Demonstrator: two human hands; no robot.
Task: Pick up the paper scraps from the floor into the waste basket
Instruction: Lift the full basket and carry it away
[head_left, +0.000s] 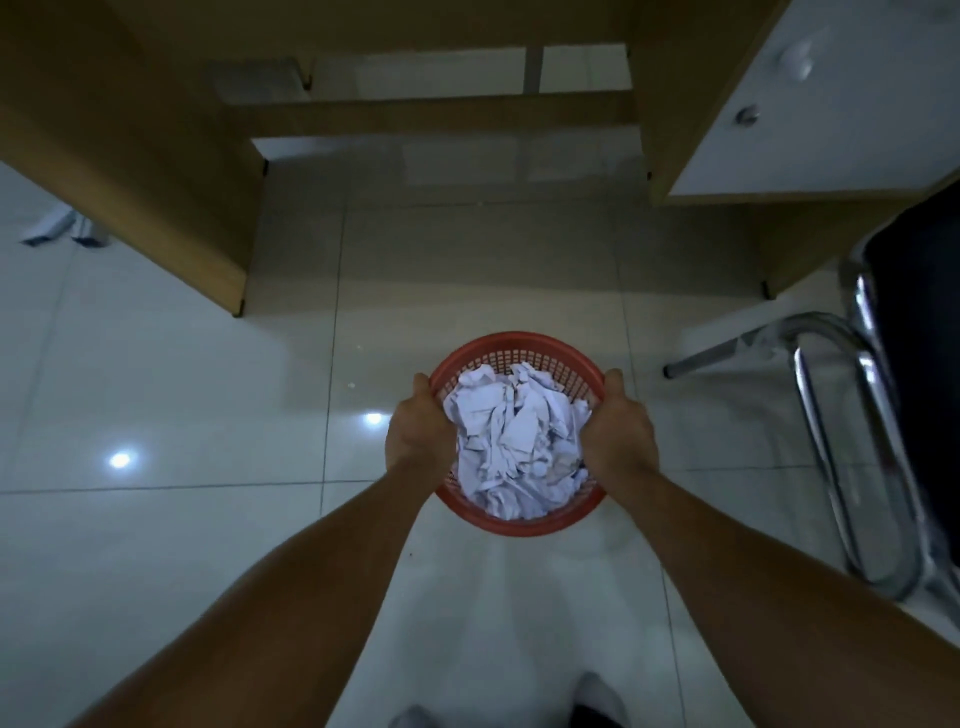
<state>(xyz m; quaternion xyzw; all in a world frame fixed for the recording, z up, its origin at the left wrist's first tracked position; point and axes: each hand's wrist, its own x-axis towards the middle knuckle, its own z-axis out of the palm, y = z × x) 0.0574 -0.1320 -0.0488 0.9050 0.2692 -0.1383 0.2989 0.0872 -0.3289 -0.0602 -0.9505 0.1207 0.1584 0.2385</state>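
Observation:
A round red plastic waste basket (519, 349) with a lattice wall sits in the middle of the head view, over the white tiled floor. It is filled with crumpled white paper scraps (511, 441). My left hand (418, 423) grips the basket's left rim, fingers curled over the edge. My right hand (618, 426) grips the right rim the same way. Whether the basket stands on the floor or is held just above it, I cannot tell.
A wooden desk (130, 130) spans the top, its side panels reaching the floor left and right of the knee space. A white drawer unit (810, 104) is at the upper right. A chrome-framed black chair (883, 415) stands right. Something pale lies at the far left (62, 228).

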